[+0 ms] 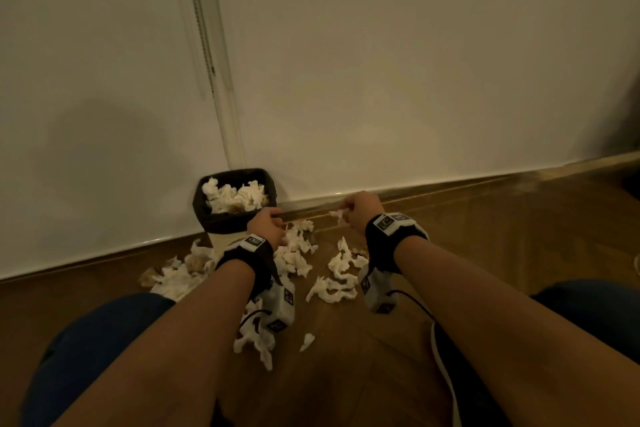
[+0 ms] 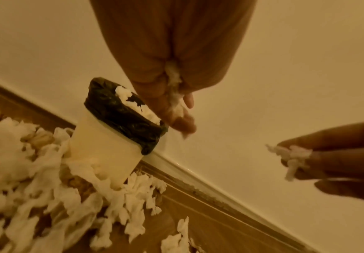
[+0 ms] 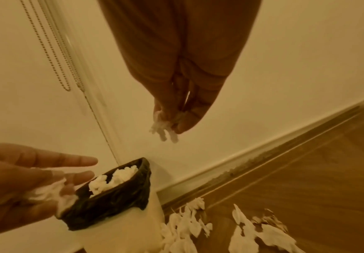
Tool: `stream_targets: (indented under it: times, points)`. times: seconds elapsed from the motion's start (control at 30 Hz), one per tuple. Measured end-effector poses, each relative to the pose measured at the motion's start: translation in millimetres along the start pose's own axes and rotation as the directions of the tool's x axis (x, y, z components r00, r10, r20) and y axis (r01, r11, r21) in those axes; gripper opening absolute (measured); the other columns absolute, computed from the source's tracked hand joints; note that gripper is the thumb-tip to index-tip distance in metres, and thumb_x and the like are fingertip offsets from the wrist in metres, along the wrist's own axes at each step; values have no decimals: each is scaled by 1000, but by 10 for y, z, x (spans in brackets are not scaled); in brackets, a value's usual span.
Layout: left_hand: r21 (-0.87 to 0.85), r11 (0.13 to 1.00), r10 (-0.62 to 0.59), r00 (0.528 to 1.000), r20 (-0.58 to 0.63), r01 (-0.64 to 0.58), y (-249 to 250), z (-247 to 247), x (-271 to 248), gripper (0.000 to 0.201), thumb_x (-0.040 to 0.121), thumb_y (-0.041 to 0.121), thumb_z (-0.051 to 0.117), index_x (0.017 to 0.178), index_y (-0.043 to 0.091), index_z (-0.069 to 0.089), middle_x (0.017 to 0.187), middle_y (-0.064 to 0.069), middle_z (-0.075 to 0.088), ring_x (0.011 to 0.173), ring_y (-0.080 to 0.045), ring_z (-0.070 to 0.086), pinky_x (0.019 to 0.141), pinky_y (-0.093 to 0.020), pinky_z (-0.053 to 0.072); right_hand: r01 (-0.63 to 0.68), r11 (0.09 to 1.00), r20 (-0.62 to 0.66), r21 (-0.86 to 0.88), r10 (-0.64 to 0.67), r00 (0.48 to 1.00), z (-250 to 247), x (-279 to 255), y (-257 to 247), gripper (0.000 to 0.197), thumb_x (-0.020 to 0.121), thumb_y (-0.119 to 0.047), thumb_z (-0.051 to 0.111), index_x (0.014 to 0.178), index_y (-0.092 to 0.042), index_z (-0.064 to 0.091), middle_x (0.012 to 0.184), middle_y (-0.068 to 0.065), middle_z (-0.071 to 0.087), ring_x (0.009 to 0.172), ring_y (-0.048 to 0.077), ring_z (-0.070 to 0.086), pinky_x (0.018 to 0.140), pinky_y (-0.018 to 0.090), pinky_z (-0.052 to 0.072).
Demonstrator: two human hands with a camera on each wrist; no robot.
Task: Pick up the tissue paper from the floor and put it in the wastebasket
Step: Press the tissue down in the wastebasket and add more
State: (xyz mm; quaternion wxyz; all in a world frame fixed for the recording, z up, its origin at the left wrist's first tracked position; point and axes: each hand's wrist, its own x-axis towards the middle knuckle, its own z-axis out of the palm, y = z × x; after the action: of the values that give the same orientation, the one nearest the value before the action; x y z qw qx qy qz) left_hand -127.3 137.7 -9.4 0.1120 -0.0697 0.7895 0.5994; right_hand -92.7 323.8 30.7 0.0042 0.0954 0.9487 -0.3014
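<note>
Tissue paper [image 2: 291,154] pinched in R hand [image 1: 358,210] — just beside wastebasket [image 1: 207,218]

- A small cream plastic wastebasket [image 1: 221,239] lined with a black bag stands against the white wall [image 1: 415,62], heaped with crumpled white tissue.
- The left hand [image 1: 266,225] hovers beside its rim, fingers curled.
- The right hand [image 1: 360,208] pinches a white tissue scrap [image 1: 341,217] above the brown wooden floor [image 1: 485,236].
- Torn white tissue pieces [image 1: 336,274] lie scattered on the floor near the wastebasket.
- Both wrists wear black straps with grey camera units.
</note>
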Motion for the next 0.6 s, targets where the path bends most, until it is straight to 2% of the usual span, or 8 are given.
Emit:
stream_targets:
  times: [0.07, 0.1, 0.2, 0.3, 0.37, 0.47, 0.53, 0.6]
  points:
    - [-120, 993, -6, 995, -103, -7, 82, -108, -12, 26, 99, 7, 34, 113, 5, 56, 75, -6, 53, 57, -20, 46, 46, -27, 44, 36, 999, 4, 11, -36, 999, -30, 27, -112, 27, 90, 1, 50, 107, -5, 70, 111, 16, 68, 105, 30, 62, 90, 33, 50]
    - [-23, 998, 61, 989, -135, -65, 118, -164, 1, 29, 100, 14, 33, 107, 5, 60, 70, -5, 53, 56, -19, 46, 47, -27, 44, 51, 999, 7, 17, -51, 999, -38, 47, -166, 27, 89, 1, 51, 107, -5, 70, 111, 16, 67, 106, 30, 61, 92, 33, 50]
    - [285, 933, 275, 947, -164, -221, 206, -380, 87, 52, 101, 34, 30, 85, 6, 70, 67, -6, 57, 63, -22, 52, 72, -34, 48, 92, 994, 1, 58, -92, 996, -31, 134, -349, 28, 89, 1, 50, 108, -5, 70, 112, 16, 67, 107, 29, 61, 96, 33, 48]
    - [418, 884, 356, 882, -309, -211, 350, -598, 250, 65, 100, 43, 28, 53, 10, 59, 55, -2, 53, 53, -18, 48, 67, -29, 42, 121, 981, -15, 152, -120, 993, 27, 245, -547, 24, 89, 1, 52, 105, -2, 70, 108, 19, 68, 102, 31, 64, 96, 36, 49]
    - [353, 909, 367, 827, -426, -221, 440, -720, 385, 64, 99, 43, 30, 46, 10, 44, 50, -3, 47, 50, -20, 45, 59, -29, 38, 127, 968, -7, 215, -129, 992, 80, 338, -660, 22, 89, 1, 54, 104, 1, 70, 102, 22, 69, 96, 32, 67, 92, 35, 52]
    - [204, 953, 302, 768, -565, -225, 488, -865, 607, 64, 101, 41, 24, 48, 8, 40, 53, -5, 46, 57, -24, 46, 60, -30, 36, 111, 947, -4, 300, -115, 993, 195, 509, -770, 19, 89, 2, 54, 102, 3, 69, 99, 23, 69, 85, 30, 68, 84, 32, 55]
    - [70, 975, 211, 794, -569, -210, 438, -918, 764, 61, 101, 39, 23, 51, 10, 45, 53, -4, 46, 57, -24, 46, 61, -29, 38, 98, 934, 1, 344, -105, 994, 307, 637, -808, 17, 89, 1, 57, 101, 3, 68, 95, 23, 69, 76, 25, 65, 80, 32, 56]
    - [-133, 969, 126, 881, -455, -207, 322, -960, 926, 48, 99, 27, 29, 59, 14, 51, 56, -5, 46, 52, -21, 42, 53, -25, 37, 89, 937, 26, 338, -104, 994, 440, 756, -817, 14, 87, -2, 60, 98, 0, 68, 87, 17, 67, 72, 22, 64, 74, 28, 56]
